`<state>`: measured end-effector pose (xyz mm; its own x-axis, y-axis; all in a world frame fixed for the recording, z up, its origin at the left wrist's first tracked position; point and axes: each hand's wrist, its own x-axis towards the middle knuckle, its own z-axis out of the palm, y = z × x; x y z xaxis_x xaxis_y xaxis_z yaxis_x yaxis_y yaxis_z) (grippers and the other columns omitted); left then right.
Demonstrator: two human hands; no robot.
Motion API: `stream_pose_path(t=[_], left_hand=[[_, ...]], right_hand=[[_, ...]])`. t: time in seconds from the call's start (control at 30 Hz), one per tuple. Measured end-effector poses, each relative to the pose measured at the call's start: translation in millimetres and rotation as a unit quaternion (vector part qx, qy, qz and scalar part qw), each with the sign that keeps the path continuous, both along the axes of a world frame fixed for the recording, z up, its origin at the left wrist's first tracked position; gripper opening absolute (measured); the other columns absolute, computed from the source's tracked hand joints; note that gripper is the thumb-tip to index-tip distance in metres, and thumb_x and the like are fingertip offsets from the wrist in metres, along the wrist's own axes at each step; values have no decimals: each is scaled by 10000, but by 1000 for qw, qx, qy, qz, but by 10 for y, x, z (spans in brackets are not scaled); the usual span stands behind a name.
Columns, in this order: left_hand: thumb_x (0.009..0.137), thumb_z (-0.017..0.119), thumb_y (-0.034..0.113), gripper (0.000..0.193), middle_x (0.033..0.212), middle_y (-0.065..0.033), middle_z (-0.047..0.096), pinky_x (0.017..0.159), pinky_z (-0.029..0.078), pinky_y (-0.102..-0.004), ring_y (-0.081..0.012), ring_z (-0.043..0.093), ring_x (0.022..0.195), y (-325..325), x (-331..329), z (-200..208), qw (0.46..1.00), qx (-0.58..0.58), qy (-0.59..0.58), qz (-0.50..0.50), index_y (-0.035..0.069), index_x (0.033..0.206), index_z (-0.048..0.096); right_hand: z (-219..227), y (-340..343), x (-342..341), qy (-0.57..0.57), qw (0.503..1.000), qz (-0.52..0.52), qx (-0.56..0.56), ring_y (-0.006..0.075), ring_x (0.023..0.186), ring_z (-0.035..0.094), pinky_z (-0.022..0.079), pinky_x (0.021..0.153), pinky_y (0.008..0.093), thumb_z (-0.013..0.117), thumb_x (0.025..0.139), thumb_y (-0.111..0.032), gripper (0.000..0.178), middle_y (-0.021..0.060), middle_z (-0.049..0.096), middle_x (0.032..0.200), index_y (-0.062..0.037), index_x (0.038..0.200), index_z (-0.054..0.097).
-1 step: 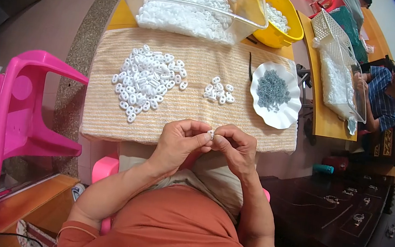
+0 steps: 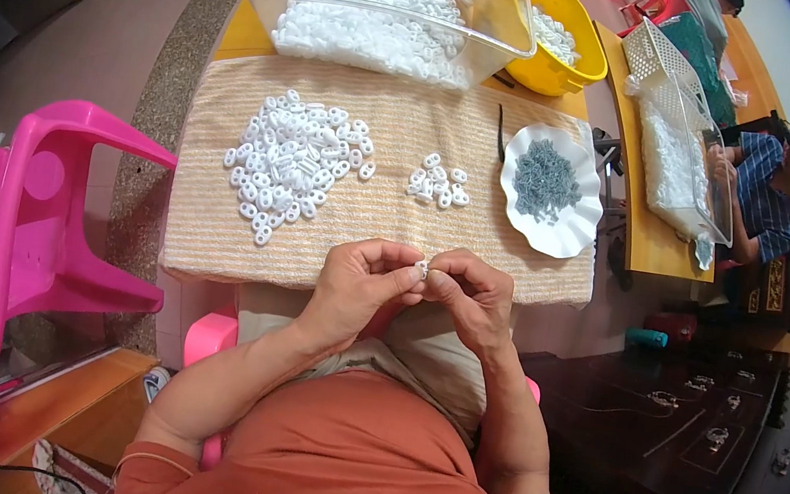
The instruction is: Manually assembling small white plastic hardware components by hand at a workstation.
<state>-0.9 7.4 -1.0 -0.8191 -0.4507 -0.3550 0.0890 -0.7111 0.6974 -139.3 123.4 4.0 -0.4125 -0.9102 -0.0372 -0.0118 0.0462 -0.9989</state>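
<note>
A small white plastic piece [image 2: 421, 268] is pinched between my two hands just off the near edge of the towel. The fingertips of my left hand [image 2: 368, 279] close on it from one side, and those of my right hand [image 2: 472, 293] from the other. Fingers cover most of it; any tiny part in the right fingertips is hidden. On the towel lie a large pile of white oval two-holed plastic pieces [image 2: 291, 162] at left and a small group of similar pieces [image 2: 439, 183] in the middle. Small grey translucent parts [image 2: 548, 180] fill a white scalloped dish [image 2: 575, 234] at right.
Behind the striped towel [image 2: 223, 102], a clear bin [image 2: 388, 12] and a yellow basin [image 2: 593, 58] hold more white pieces. A pink chair [image 2: 83, 203] stands at left. A co-worker [image 2: 772, 189] sits at another table with a white basket [image 2: 659, 57] and a clear bin [image 2: 714, 206].
</note>
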Motion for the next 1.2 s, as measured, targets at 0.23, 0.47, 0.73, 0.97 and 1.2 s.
stream_pose_path(t=[0.23,0.47,0.73,0.97,1.2], left_hand=[[865,648,28,172,886,-92,670,700,549,-236,-119,642,767,9,11,-2,1000,-29,6,4,-40,1020,620],[869,648,30,176,879,-91,671,695,552,-230,-110,642,768,15,12,6,997,-82,-7,-4,-53,1022,622],[891,626,53,184,896,-94,669,695,549,-221,-108,644,772,7,6,12,994,-105,-3,-14,-66,1031,620],[890,635,68,213,908,-95,667,692,551,-217,-111,646,778,3,-1,-33,998,-62,1,-1,-67,1053,611],[880,631,33,171,901,-91,661,719,560,-248,-118,636,775,-8,-1,-26,999,-36,-9,-5,-41,1032,611]], right_hand=[[-40,16,-19,27,1000,11,7,133,802,630,535,708,234,577,904,9,93,106,630,930,69,946,635],[8,6,-28,116,993,25,11,117,767,625,519,678,227,587,903,-2,81,77,648,875,52,928,642],[27,6,-29,74,997,22,30,105,762,612,506,669,218,581,911,-10,83,66,639,876,50,922,637],[67,-10,11,-14,1000,6,13,88,761,588,488,676,207,575,917,-11,89,64,621,879,51,966,616],[50,-17,-9,16,999,5,35,76,746,582,484,674,201,571,925,-28,80,43,617,861,38,952,609]])
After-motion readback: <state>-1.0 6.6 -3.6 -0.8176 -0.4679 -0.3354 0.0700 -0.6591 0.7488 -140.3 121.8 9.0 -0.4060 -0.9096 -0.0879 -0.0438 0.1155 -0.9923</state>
